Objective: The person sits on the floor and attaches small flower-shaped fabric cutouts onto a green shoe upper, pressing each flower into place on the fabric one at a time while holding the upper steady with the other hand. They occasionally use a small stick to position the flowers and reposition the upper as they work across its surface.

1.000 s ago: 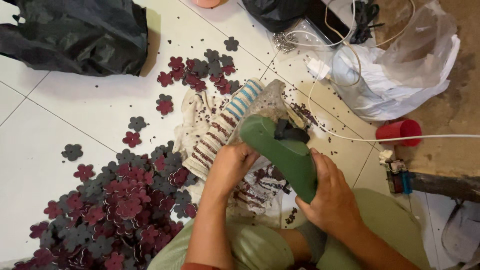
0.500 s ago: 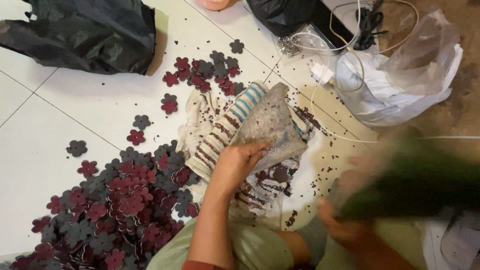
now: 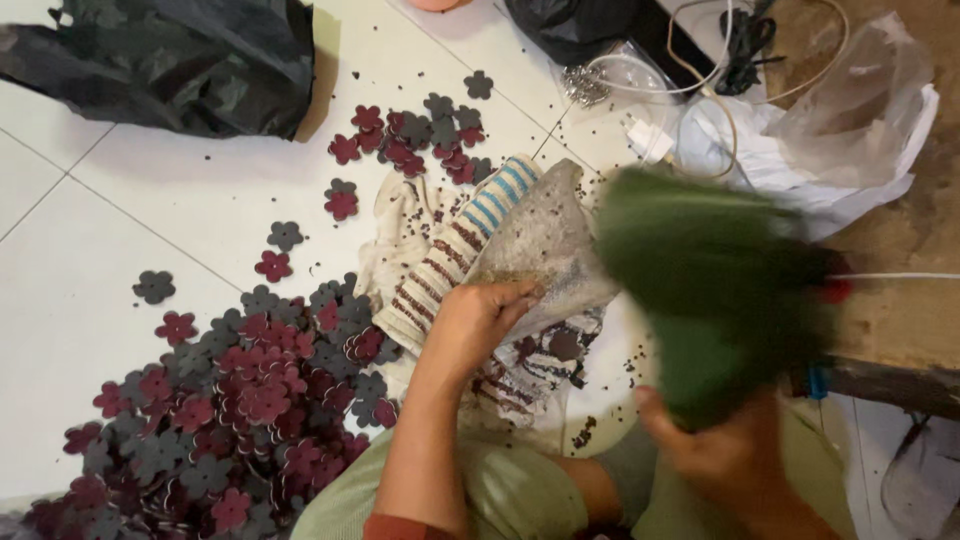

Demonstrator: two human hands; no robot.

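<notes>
**Left hand pins the grey piece while the green tool swings at the right**

The person's left hand (image 3: 478, 322) is closed on a grey, grainy sheet (image 3: 540, 240), fingers curled over its lower edge and pressing it down onto a striped cloth (image 3: 450, 260) spread on the white tile floor (image 3: 120, 300). The right hand (image 3: 715, 455) is wrapped around the grip of a green tool (image 3: 710, 290), which is blurred with motion and held up off the cloth — just to the right of the sheet, not touching it as far as the picture shows.

The step in hand looks like work on the sheet with the tool: the sheet is held ready, the tool is away from it. A next move would call for a steady nose on the tool, placed on a fresh part of the sheet clear of the left fingers, with the sheet kept flat.

The sheet lies directly under and ahead of the left hand, between it and the tool. Dark crumbs (image 3: 585, 432) dot the cloth and floor near the knees. To the left lies a heap of red and grey flower cut-outs (image 3: 230, 400), with more scattered above the cloth. A black bag (image 3: 170, 60) sits at the top left — a white bag (image 3: 830, 150) and cables at the top right.
</notes>
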